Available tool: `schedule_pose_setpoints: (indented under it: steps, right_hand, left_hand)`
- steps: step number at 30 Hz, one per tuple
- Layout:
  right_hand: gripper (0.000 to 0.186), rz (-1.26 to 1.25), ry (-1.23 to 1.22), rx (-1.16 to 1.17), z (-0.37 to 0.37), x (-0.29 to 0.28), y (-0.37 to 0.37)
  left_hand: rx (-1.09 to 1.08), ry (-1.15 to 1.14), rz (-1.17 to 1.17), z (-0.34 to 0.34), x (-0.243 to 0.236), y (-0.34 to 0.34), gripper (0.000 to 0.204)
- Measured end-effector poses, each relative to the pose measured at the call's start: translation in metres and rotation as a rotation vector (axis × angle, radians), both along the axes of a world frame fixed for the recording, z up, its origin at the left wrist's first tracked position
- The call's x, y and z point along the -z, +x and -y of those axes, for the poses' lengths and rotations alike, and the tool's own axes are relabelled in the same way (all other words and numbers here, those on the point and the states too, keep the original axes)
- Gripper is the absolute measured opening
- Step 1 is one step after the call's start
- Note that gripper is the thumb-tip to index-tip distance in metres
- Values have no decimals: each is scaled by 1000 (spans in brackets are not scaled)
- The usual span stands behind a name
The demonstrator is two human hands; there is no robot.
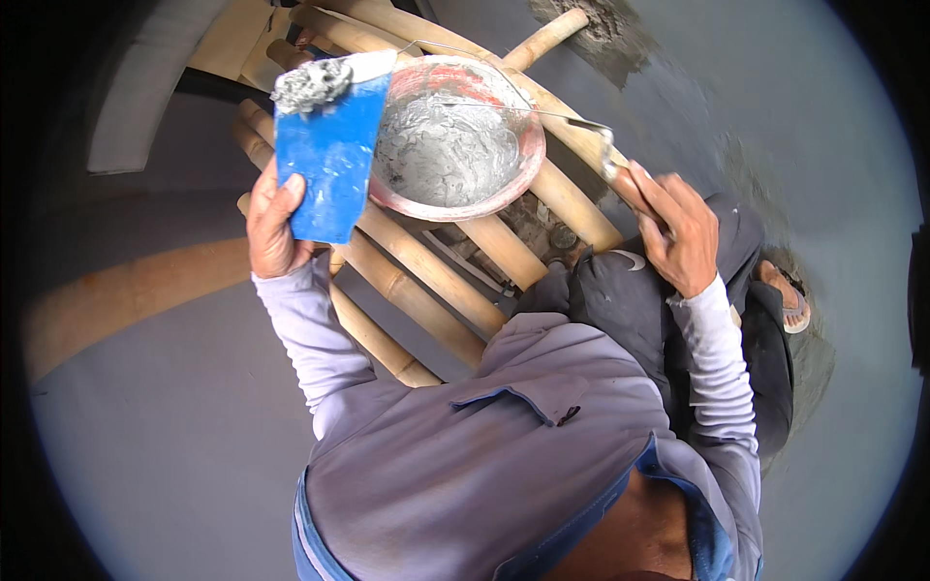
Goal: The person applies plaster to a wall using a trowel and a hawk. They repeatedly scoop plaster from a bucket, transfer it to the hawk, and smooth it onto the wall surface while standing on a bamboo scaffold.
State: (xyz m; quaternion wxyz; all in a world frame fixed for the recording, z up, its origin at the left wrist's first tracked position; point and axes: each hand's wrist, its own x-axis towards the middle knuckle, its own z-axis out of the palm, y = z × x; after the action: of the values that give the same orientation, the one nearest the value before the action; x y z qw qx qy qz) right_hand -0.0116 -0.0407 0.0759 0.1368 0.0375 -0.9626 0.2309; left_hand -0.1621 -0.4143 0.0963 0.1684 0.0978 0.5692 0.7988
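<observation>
A pointing trowel (603, 134) with a thin blade reaches leftward over the mouth of a round bucket (536, 160), its blade seen nearly edge-on above the wet grey plaster (448, 160) inside. The right hand (681, 232) has its fingers curled closed around the trowel's handle, to the right of the bucket. Just left of the bucket, the left hand (275, 223) grips a blue flat mortar board (334, 165) near its lower left edge, thumb pressed on the face and the other fingers mostly hidden behind. A lumpy mound of plaster (312, 85) sits at the board's upper end. The bucket stands on bamboo poles (417, 278), its rim smeared with plaster. Nearer the body are dark trousers (620, 295) and a grey shirt (484, 445); a sandalled foot (787, 298) shows at right.
</observation>
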Motion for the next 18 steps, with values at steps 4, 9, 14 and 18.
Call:
schedule_pose_setpoints:
  steps: [4, 9, 14, 18]
  right_hand:
    - [38, 143, -40, -103, 12, -5, -34]
    - [37, 629, -228, -165, 41, 3, -105]
    - [54, 894, -458, -106, 34, 16, -114]
    - [71, 845, -543, -51, 32, 21, -99]
  left_hand:
    - [-24, -45, -53, -6, -9, -9, 54]
    - [-39, -69, -57, -16, -29, -6, 50]
    - [-25, -60, -17, -28, -20, -4, 49]
    - [-14, -42, -14, -36, -24, 5, 51]
